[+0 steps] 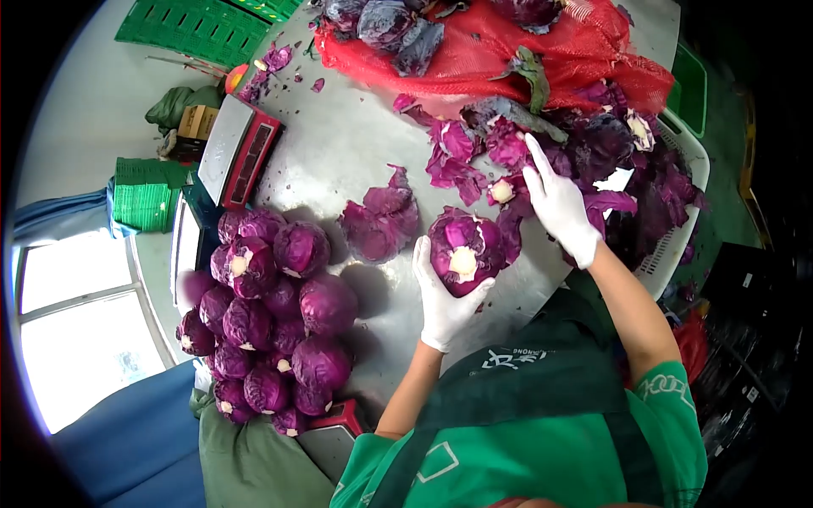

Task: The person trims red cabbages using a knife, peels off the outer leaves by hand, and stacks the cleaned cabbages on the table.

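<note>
My left hand (445, 305), in a white glove, cups a trimmed red cabbage (461, 237) on the metal table (330, 127). The pale cut stem of this cabbage faces up. To its right, my gloved right hand (561, 207) reaches over loose purple leaves (510, 146) with its fingers stretched out. Nothing shows in its grip, though its palm side is hidden. A small pale stem piece (501, 191) lies by its fingers. Left of the held cabbage rests a peeled outer leaf (381, 222).
Several red cabbages (254, 317) are piled at the left, beside a red scale (240, 152). A red mesh sack (474, 52) with dark cabbages lies at the far side. At the right, a white basket (690, 161) holds leaves. Green crates (152, 193) stand behind.
</note>
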Available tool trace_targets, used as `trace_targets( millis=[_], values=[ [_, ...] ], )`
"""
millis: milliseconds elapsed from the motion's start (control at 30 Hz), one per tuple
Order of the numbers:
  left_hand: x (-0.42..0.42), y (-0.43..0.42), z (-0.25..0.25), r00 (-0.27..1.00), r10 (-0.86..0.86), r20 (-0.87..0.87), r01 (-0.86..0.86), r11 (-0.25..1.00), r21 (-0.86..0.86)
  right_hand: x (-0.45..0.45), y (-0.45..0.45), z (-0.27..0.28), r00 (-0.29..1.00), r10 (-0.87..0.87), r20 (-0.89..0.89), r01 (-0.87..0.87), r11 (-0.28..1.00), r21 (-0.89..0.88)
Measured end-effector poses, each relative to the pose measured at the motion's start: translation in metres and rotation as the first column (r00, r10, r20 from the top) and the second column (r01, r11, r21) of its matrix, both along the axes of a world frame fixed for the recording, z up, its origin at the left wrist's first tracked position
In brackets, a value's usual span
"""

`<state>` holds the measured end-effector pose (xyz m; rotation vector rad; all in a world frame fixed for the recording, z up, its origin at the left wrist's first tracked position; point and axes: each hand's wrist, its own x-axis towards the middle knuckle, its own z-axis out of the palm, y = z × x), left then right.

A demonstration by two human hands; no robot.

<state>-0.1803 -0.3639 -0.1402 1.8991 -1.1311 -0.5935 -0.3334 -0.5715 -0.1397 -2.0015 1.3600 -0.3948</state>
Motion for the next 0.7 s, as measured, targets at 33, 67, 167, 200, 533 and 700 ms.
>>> trace_targets(
  millis=[33, 67, 167, 200, 533, 700],
  values=[
    [0.0, 0.0, 0.006, 1.0, 0.008, 0.015, -0.009, 0.999, 0.053, -0.005, 0.018, 0.007, 0.998, 0.058, 0.011, -0.058, 0.998, -0.028],
    [-0.001, -0.003, 0.014, 1.0, 0.013, 0.027, -0.016, 0.995, 0.099, -0.009, 0.038, 0.0, 0.992, 0.097, 0.084, -0.089, 0.992, -0.093],
    [-0.001, -0.007, 0.014, 1.0, 0.025, 0.014, -0.026, 0.997, 0.073, -0.013, 0.085, 0.007, 0.955, 0.224, 0.195, -0.16, 0.941, -0.298],
    [-0.001, -0.006, 0.013, 0.999, 0.016, 0.029, -0.018, 0.998, 0.06, -0.015, 0.096, 0.013, 0.955, 0.266, 0.132, -0.217, 0.929, -0.302],
    [-0.016, -0.008, 0.003, 0.998, 0.046, 0.05, -0.045, 0.999, -0.019, -0.002, 0.108, 0.029, 0.946, 0.294, -0.136, -0.308, 0.946, -0.096],
    [-0.025, -0.017, 0.004, 0.984, 0.074, 0.162, -0.071, 0.997, -0.027, -0.001, 0.107, 0.002, 0.98, 0.194, -0.045, -0.199, 0.927, -0.32]
  ],
)
